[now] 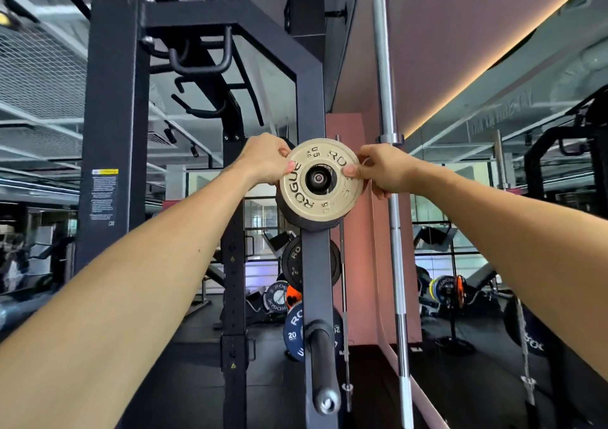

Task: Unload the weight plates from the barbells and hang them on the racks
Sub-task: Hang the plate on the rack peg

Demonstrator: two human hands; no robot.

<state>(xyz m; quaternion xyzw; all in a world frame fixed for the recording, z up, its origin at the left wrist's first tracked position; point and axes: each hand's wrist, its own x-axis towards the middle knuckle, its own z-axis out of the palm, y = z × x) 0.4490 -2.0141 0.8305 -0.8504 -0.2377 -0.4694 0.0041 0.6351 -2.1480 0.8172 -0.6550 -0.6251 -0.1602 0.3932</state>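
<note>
**Both hands on a tan plate at the rack peg**

The left hand (266,159) grips the small tan weight plate (320,180) at its ten o'clock edge, thumb laid across the face and fingers curled behind the rim. The right hand (383,170) holds the opposite side at about three o'clock, thumb pressed on the face just beside the centre hole, fingers wrapped round the back. The plate sits between the two hands, its face toward the person, and its hole is around the end of a storage peg (318,178) that shows in the middle. Right behind it, touching or nearly so, is a darker plate (296,219) whose edge shows from six to eight o'clock.

The peg belongs to a dark upright of the rack (317,264). Below, at six o'clock, a black plate (292,261) hangs on the same upright, and lower still a blue plate marked 20 (292,330) sits behind a bare peg (320,369) that points out toward the person. At three o'clock a silver barbell (390,165) stands upright near a pink wall (355,280).
</note>
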